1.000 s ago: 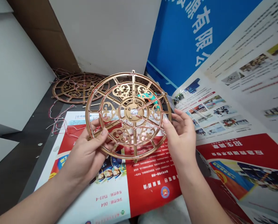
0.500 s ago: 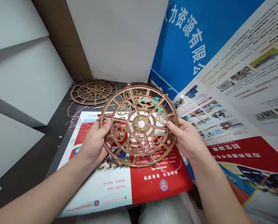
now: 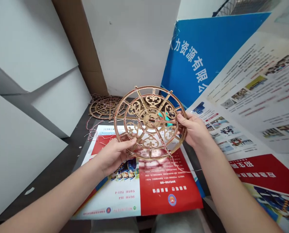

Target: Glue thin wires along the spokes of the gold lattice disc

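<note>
Between my two hands a round gold-coloured openwork metal frame point(image 3: 150, 139) is held up, tilted toward me, above a printed sheet. It has rings, spokes and scroll ornaments, with thin wires running along it. My left hand point(image 3: 116, 153) grips the lower left rim, thumb on top. My right hand point(image 3: 189, 127) pinches the right rim, fingers partly behind it. Loose pale wire point(image 3: 174, 163) hangs from the lower right of the frame. Behind the frame a teal object point(image 3: 168, 120) shows in part; its kind is hidden.
Another openwork frame point(image 3: 103, 108) with tangled wires lies at the back left on the dark table point(image 3: 59, 161). A red and white printed sheet point(image 3: 168, 200) covers the front. White boxes point(image 3: 37, 129) stand left; printed boards point(image 3: 243, 106) lean on the right.
The frame has risen and tilted more upright. My left hand has slid from its left side to the lower left rim. The camera view has shifted, too.
</note>
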A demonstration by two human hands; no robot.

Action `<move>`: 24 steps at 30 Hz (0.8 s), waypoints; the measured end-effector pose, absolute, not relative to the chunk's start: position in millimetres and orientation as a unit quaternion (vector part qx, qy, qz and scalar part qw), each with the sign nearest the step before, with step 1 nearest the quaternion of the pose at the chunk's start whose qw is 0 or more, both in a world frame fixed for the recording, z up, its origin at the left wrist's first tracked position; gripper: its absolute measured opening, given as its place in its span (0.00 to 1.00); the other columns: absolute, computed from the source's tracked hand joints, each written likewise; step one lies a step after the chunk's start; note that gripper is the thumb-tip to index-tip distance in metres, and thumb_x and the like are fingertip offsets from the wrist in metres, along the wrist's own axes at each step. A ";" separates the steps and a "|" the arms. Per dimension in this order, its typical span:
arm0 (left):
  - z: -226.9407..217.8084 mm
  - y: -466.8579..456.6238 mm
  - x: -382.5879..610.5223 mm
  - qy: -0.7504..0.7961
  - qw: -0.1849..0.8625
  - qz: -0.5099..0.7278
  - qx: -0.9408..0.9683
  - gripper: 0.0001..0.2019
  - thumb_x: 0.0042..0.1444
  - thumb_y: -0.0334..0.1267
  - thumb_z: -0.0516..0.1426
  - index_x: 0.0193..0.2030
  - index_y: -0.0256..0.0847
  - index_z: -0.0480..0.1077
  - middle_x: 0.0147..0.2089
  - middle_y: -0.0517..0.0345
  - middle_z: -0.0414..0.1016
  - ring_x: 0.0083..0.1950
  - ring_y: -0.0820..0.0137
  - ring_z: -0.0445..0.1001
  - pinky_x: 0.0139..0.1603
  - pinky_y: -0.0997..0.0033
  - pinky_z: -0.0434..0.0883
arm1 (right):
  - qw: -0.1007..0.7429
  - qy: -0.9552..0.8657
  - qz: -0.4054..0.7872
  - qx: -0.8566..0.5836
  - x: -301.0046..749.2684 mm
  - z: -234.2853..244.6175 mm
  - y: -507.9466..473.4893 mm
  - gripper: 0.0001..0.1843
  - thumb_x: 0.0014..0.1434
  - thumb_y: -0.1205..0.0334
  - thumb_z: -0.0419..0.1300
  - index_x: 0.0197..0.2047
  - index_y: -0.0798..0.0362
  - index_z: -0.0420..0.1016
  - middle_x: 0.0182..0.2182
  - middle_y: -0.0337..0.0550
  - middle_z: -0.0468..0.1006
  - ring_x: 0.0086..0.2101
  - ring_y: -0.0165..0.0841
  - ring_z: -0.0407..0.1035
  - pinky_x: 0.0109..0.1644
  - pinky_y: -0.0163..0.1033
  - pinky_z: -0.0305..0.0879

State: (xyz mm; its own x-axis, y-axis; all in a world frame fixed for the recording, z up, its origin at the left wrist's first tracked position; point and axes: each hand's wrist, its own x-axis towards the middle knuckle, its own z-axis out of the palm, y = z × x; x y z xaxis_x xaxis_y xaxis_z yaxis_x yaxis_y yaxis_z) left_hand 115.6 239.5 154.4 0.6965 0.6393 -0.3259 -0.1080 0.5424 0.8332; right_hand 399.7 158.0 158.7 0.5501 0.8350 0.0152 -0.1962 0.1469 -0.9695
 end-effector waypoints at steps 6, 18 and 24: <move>146.7 253.5 141.2 0.315 0.814 0.242 0.423 0.12 0.69 0.35 0.66 0.56 0.36 0.77 0.51 0.53 0.82 0.46 0.67 0.83 0.48 0.61 0.85 | 0.690 -0.317 0.336 -0.558 405.3 152.0 190.3 0.16 0.70 0.54 0.68 0.54 0.55 0.76 0.34 0.36 0.76 0.28 0.25 0.69 0.32 0.32 0.71; 114.9 271.5 136.3 0.286 0.793 0.318 0.434 0.15 0.63 0.35 0.71 0.54 0.36 0.79 0.44 0.56 0.86 0.34 0.71 0.84 0.37 0.68 0.85 | 0.616 -0.486 -0.088 -0.614 384.1 135.6 176.1 0.08 0.69 0.53 0.67 0.43 0.48 0.80 0.37 0.40 0.78 0.36 0.32 0.69 0.43 0.43 0.64; 119.0 269.0 135.6 0.283 0.785 0.357 0.419 0.19 0.49 0.40 0.80 0.46 0.40 0.84 0.41 0.55 0.89 0.31 0.65 0.86 0.36 0.66 0.88 | 0.405 -0.711 -0.081 -0.569 348.4 140.8 164.0 0.13 0.66 0.51 0.72 0.39 0.51 0.80 0.31 0.36 0.80 0.34 0.31 0.72 0.43 0.46 0.62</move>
